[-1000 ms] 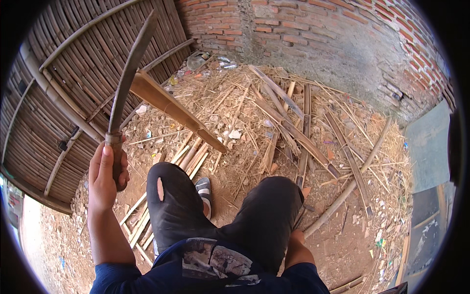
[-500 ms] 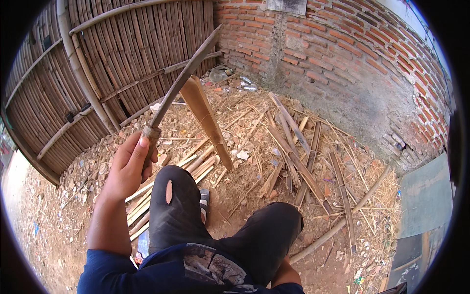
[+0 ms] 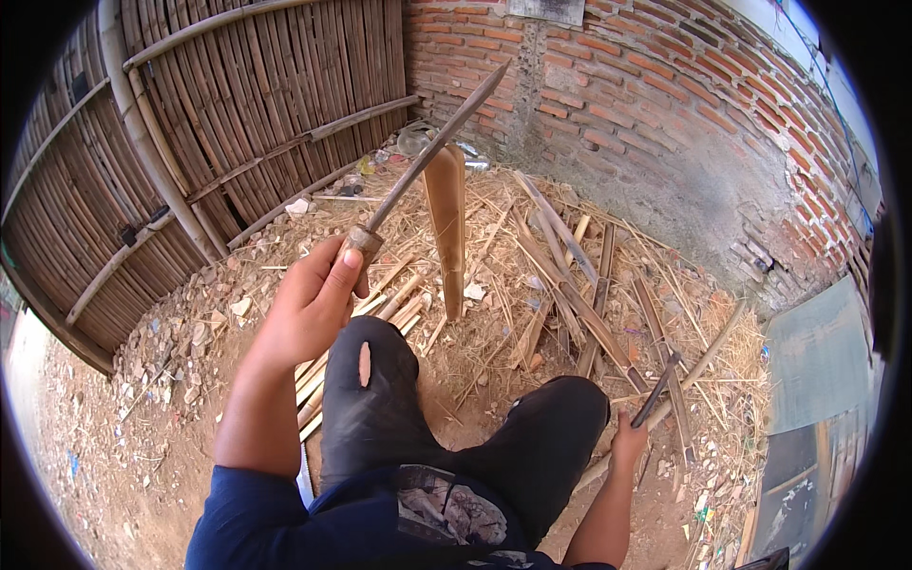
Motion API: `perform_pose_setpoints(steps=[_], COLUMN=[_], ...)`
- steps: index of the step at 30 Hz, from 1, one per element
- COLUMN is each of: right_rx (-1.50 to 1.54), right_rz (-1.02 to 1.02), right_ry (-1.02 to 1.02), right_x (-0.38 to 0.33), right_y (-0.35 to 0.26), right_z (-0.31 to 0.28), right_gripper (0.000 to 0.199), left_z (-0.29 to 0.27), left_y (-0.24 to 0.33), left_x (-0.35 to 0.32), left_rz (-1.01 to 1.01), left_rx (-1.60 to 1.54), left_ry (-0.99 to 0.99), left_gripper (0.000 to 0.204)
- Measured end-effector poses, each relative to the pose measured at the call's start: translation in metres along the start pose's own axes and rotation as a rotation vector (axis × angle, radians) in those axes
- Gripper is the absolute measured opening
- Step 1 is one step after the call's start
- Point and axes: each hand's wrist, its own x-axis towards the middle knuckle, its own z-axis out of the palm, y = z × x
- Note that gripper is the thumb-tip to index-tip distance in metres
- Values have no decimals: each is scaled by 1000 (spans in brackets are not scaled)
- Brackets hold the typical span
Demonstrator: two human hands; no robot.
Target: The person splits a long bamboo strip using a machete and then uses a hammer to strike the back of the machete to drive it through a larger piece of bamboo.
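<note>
Dirt yard by a brick wall (image 3: 665, 104): left hand (image 3: 313, 304) clamps the machete (image 3: 427, 161), right hand (image 3: 629, 445) grips a thin stick (image 3: 655, 389); I'd keep the blade centred on the upright bamboo slat (image 3: 446, 228) just beyond the grip.

Outdoor yard in bright daylight. Red brick wall (image 3: 646, 104) at the back with a grey patch, woven bamboo fence (image 3: 218, 123) on the left, and a dirt floor (image 3: 142, 399) covered in straw, rubble and scattered bamboo offcuts (image 3: 579, 294).
</note>
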Motion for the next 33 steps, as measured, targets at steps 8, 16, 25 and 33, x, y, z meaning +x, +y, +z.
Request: perform_pose_setpoints(steps=[8, 16, 25, 33], right_rx=[814, 809, 738, 570], right_rz=[-360, -467, -443, -528], right_ry=[-598, -641, -218, -168], right_x=[-63, -96, -139, -138], right_y=[-301, -367, -399, -390], right_z=[101, 249, 262, 251], right_gripper=[42, 53, 48, 45], left_z=[-6, -19, -22, -35], left_y=[-14, -2, -12, -16], left_x=[26, 54, 67, 77], left_rz=[55, 98, 124, 162], left_rx=[34, 109, 114, 286], left_ry=[-18, -6, 9, -40], left_gripper=[39, 38, 42, 44])
